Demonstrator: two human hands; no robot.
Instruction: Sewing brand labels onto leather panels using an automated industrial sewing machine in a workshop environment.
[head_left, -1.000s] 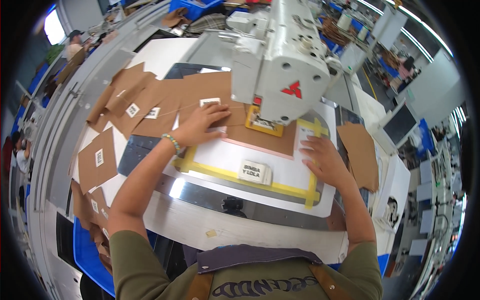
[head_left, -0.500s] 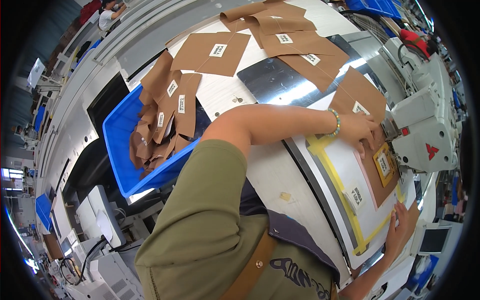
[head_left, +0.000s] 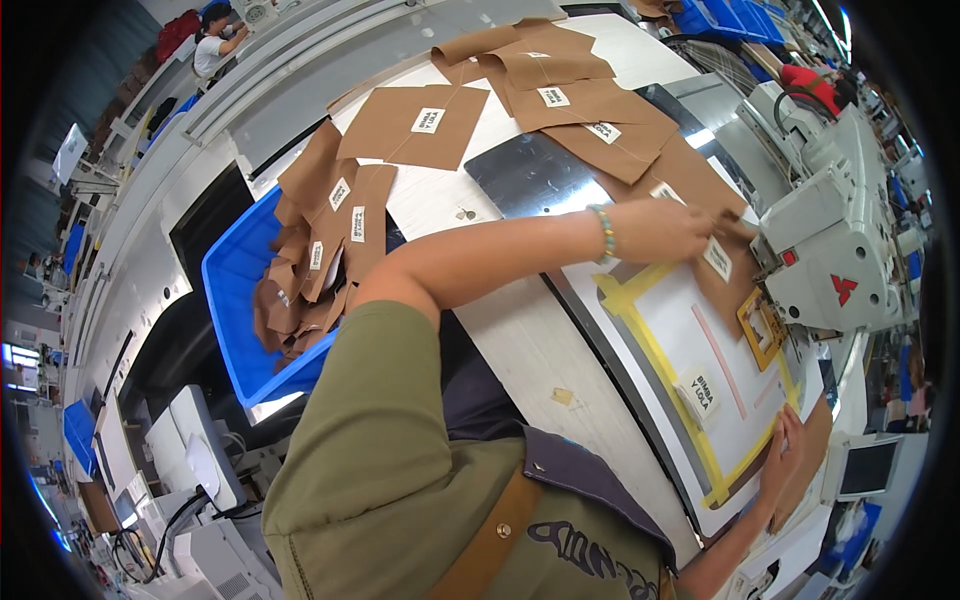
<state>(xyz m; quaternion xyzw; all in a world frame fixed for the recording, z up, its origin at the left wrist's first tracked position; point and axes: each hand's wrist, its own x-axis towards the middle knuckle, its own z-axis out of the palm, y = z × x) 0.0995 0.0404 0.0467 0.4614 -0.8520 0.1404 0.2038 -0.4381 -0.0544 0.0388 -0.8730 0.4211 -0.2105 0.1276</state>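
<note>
A brown panel [head_left: 722,283] with a white label lies over the white template sheet [head_left: 672,325], on the machine side of the bench [head_left: 540,350]. Its long axis runs roughly along the bench's near edge, from the left hand [head_left: 672,230] toward the yellow frame [head_left: 762,328] under the sewing machine [head_left: 830,250]; the end by the hand looks creased.

The left hand is drawn together, its blurred fingers gripping that creased end, so the panel stretches away from its fingertips. The right hand [head_left: 785,445] rests at the template's right end, fingers loosely bent, beside a brown stack [head_left: 808,465]; how far they part, or whether they hold anything, I cannot tell. The panel lies between the two hands, well apart from the right. A pink strip [head_left: 720,360] and white label stack [head_left: 698,394] sit nearer the bench's front edge.
</note>
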